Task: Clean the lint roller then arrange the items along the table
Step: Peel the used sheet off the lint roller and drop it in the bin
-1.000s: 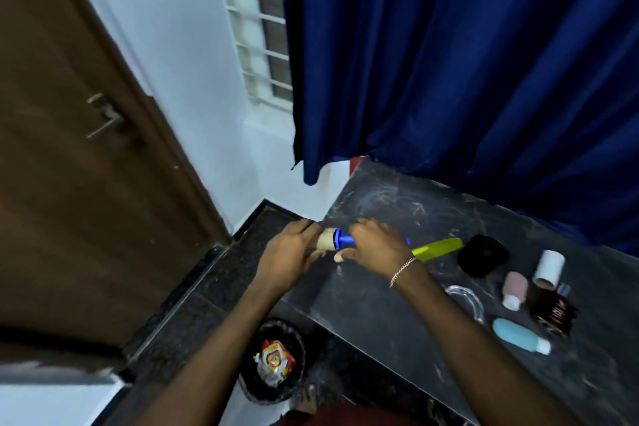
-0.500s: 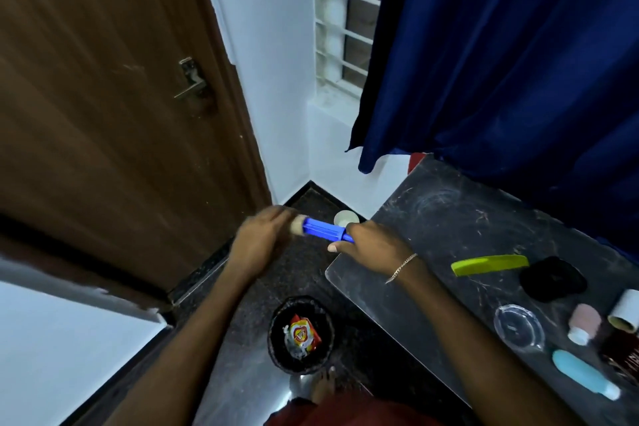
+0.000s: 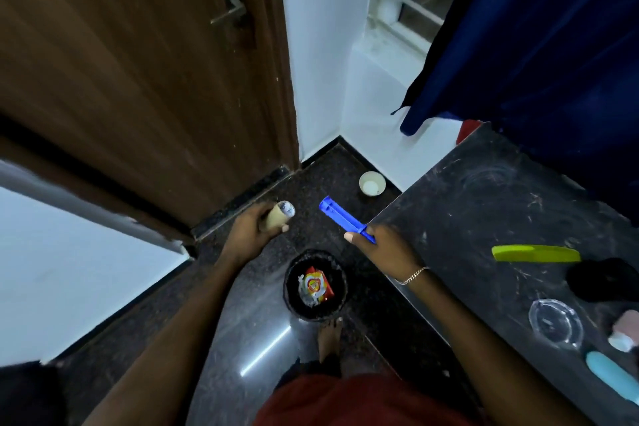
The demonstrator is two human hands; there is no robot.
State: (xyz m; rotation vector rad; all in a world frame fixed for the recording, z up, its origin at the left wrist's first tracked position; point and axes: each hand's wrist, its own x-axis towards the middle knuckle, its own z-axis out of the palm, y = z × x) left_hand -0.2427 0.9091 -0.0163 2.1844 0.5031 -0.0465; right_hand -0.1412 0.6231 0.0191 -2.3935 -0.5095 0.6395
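My left hand (image 3: 254, 235) grips the lint roller's cardboard roll (image 3: 280, 214), pulled free of its handle. My right hand (image 3: 387, 247) holds the blue lint roller handle (image 3: 344, 218), its bare spindle pointing up-left. The two parts are apart, over the floor left of the dark table (image 3: 484, 204). A black bin (image 3: 315, 282) with a red-and-yellow wrapper in it stands on the floor just below my hands. On the table lie a green comb (image 3: 536, 252), a black pouch (image 3: 603, 278), a clear dish (image 3: 556, 322), a pink bottle (image 3: 626, 328) and a light blue bottle (image 3: 610, 377).
A brown door (image 3: 138, 62) with a lever handle fills the left. A small white cup (image 3: 372, 183) sits on the floor by the wall corner. Blue curtain (image 3: 536, 45) hangs behind the table. My bare foot (image 3: 328, 339) stands beside the bin.
The roll has come off the blue handle: my left hand drew it away to the left while the right hand kept the handle. The view swung left and down toward the bin.
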